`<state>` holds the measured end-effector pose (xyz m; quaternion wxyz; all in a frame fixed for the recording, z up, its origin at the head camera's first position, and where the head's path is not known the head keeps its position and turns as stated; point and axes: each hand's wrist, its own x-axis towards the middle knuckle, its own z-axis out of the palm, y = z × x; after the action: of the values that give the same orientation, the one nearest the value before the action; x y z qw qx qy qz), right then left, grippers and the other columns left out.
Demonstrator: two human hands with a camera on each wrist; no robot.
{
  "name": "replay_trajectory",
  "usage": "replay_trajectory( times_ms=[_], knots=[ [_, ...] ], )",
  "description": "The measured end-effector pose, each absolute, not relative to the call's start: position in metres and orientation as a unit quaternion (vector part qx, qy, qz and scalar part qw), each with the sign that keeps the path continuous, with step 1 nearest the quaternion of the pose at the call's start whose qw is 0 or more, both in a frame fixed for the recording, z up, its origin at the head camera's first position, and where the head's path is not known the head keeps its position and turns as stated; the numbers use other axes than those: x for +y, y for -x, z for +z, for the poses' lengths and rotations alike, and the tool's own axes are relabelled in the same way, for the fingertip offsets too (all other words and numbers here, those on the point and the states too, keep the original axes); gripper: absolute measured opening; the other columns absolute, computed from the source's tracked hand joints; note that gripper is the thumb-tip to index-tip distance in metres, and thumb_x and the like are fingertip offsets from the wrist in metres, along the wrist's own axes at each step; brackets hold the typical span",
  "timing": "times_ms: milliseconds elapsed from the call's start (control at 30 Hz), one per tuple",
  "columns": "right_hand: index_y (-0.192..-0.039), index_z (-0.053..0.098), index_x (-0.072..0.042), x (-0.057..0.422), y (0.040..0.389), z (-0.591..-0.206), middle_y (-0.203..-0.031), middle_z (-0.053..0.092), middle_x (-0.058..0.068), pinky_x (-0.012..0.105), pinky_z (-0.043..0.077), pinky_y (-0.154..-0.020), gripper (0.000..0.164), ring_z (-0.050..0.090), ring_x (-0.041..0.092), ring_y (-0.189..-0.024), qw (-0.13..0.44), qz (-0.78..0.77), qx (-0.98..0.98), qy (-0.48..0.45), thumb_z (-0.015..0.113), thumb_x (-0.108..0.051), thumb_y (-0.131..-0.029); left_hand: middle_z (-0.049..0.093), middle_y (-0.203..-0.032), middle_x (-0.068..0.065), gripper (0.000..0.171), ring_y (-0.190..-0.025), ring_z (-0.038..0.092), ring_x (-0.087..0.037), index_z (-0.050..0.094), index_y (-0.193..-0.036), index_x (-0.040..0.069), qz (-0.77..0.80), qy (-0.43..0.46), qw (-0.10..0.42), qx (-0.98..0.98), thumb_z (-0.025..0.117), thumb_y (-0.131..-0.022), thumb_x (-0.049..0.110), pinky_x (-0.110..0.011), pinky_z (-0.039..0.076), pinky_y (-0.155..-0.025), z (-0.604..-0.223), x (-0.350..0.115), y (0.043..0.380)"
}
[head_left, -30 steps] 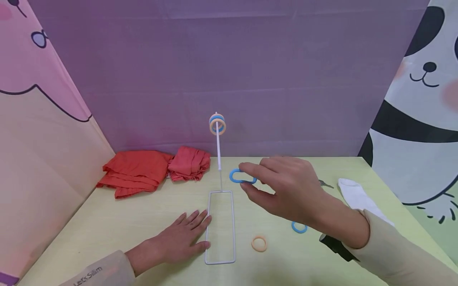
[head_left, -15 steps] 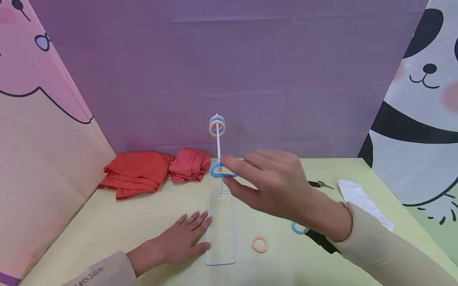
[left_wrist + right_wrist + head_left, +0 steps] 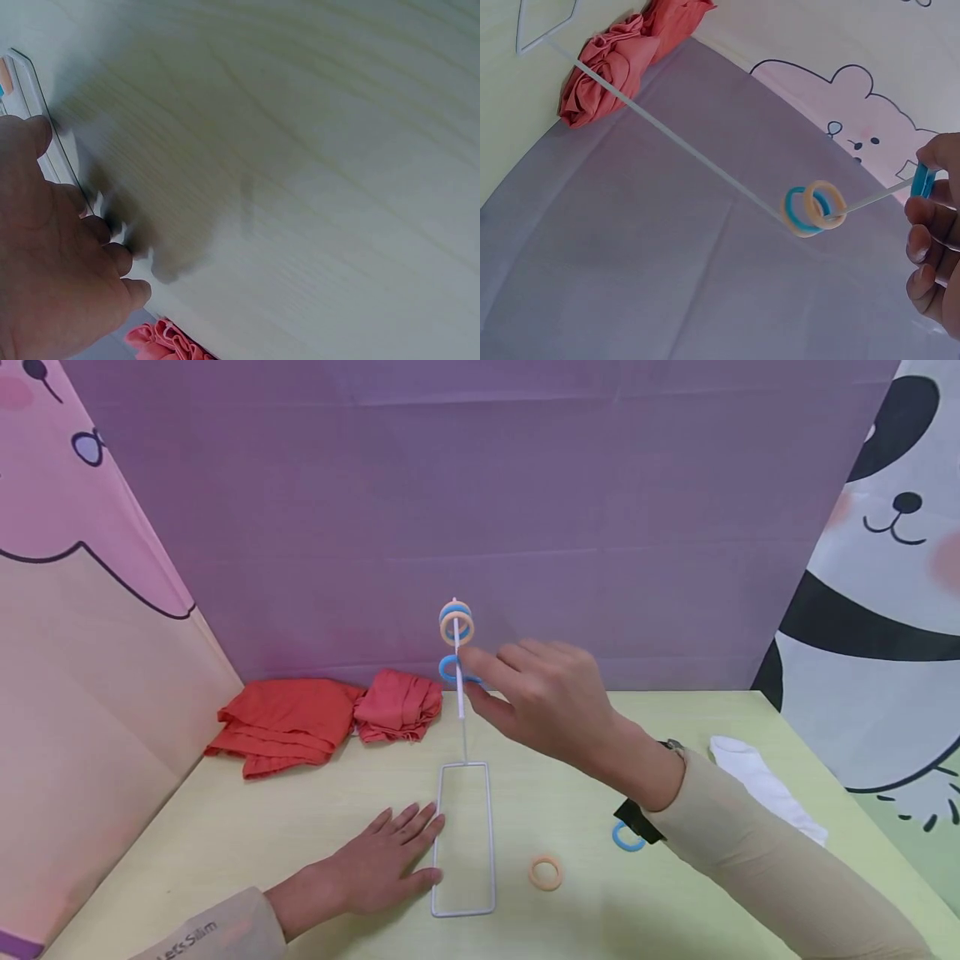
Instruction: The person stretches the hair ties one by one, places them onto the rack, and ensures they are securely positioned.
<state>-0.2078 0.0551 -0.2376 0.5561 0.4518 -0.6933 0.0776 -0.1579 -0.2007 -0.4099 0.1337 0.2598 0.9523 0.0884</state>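
My right hand (image 3: pixel 540 693) pinches a blue ring (image 3: pixel 447 669) between thumb and forefinger, squeezing it oval. That ring is at the white rod (image 3: pixel 461 703) of a wire stand and appears to be around it; fingers partly hide the contact. In the right wrist view the blue ring (image 3: pixel 922 181) meets the rod's near end. Farther back on the rod hang several orange and blue rings (image 3: pixel 456 631). My left hand (image 3: pixel 382 864) lies flat on the table, its fingers and thumb touching the left side of the stand's rectangular base (image 3: pixel 491 843).
On the table to the right lie an orange ring (image 3: pixel 545 872) and another blue ring (image 3: pixel 627 838), partly behind the right wrist's dark band. A white sock (image 3: pixel 761 785) lies farther right. Two folded red cloths (image 3: pixel 288 727) sit back left, before a purple curtain (image 3: pixel 525 510).
My right hand has carried the pinched blue ring left, then up and back along the rod toward the hanging rings. The left hand stays on the base.
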Motion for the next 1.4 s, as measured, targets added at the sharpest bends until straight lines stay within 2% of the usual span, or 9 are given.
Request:
replay_trajectory(
  times_ms=[267,500,633,767,867,1067,1233,1400],
  knots=[
    [-0.104,0.075,-0.016,0.048,0.229,-0.238,-0.057,0.054,-0.002,0.026,0.029,-0.04,0.016,0.045,0.013,-0.046,0.557,0.07,-0.708,-0.429,0.07,-0.023,-0.09,0.02,-0.168,-0.008,0.078,-0.156,0.017,-0.034,0.025,-0.16,0.014,0.093,-0.262,0.134,0.951,0.043,-0.1,0.061,-0.062,0.017,-0.122,-0.41,-0.2,0.157],
    [-0.105,0.074,-0.015,0.046,0.242,-0.239,-0.06,0.058,-0.002,0.027,0.033,-0.039,0.018,0.052,0.014,-0.048,0.558,0.056,-0.72,-0.409,0.068,-0.022,-0.09,0.021,-0.168,-0.008,0.078,-0.156,0.018,-0.034,0.026,-0.16,0.013,0.089,-0.266,0.129,0.951,0.043,-0.1,0.06,-0.061,0.017,-0.123,-0.409,-0.2,0.156],
    [-0.102,0.074,-0.016,0.042,0.247,-0.239,-0.06,0.058,-0.003,0.028,0.033,-0.038,0.016,0.051,0.014,-0.047,0.557,0.052,-0.729,-0.393,0.069,-0.021,-0.088,0.021,-0.168,-0.008,0.078,-0.156,0.017,-0.033,0.025,-0.16,0.013,0.086,-0.262,0.13,0.952,0.043,-0.1,0.06,-0.061,0.017,-0.123,-0.409,-0.2,0.156],
    [-0.099,0.072,-0.016,0.039,0.252,-0.238,-0.062,0.062,-0.004,0.028,0.039,-0.039,0.014,0.055,0.014,-0.049,0.55,0.05,-0.743,-0.378,0.07,-0.023,-0.088,0.021,-0.168,-0.007,0.078,-0.156,0.017,-0.033,0.025,-0.16,0.014,0.086,-0.259,0.131,0.953,0.043,-0.1,0.06,-0.061,0.016,-0.123,-0.409,-0.2,0.155],
    [-0.103,0.071,-0.015,0.04,0.254,-0.238,-0.066,0.067,-0.003,0.028,0.043,-0.041,0.019,0.06,0.015,-0.053,0.538,0.052,-0.756,-0.37,0.071,-0.026,-0.088,0.021,-0.168,-0.007,0.078,-0.156,0.017,-0.033,0.025,-0.16,0.014,0.087,-0.26,0.13,0.953,0.043,-0.1,0.061,-0.061,0.016,-0.123,-0.409,-0.201,0.155],
    [-0.118,0.07,-0.018,0.048,0.25,-0.238,-0.069,0.067,0.0,0.031,0.041,-0.041,0.035,0.063,0.018,-0.059,0.518,0.065,-0.771,-0.364,0.074,-0.035,-0.088,0.021,-0.168,-0.009,0.079,-0.155,0.017,-0.036,0.026,-0.16,0.013,0.097,-0.264,0.129,0.951,0.042,-0.1,0.062,-0.064,0.015,-0.122,-0.412,-0.201,0.158],
    [-0.126,0.069,-0.02,0.062,0.236,-0.241,-0.068,0.064,-0.001,0.032,0.037,-0.039,0.044,0.059,0.016,-0.058,0.465,0.092,-0.798,-0.372,0.075,-0.038,-0.087,0.022,-0.168,-0.008,0.079,-0.156,0.018,-0.035,0.027,-0.16,0.014,0.094,-0.265,0.125,0.951,0.041,-0.1,0.064,-0.063,0.015,-0.122,-0.415,-0.201,0.159],
    [-0.129,0.068,-0.019,0.081,0.212,-0.253,-0.065,0.058,-0.005,0.027,0.035,-0.041,0.05,0.05,0.009,-0.055,0.346,0.119,-0.847,-0.387,0.074,-0.044,-0.087,0.021,-0.168,-0.007,0.078,-0.156,0.017,-0.033,0.026,-0.16,0.014,0.086,-0.26,0.125,0.953,0.043,-0.1,0.062,-0.061,0.015,-0.123,-0.411,-0.201,0.157]
  ],
)
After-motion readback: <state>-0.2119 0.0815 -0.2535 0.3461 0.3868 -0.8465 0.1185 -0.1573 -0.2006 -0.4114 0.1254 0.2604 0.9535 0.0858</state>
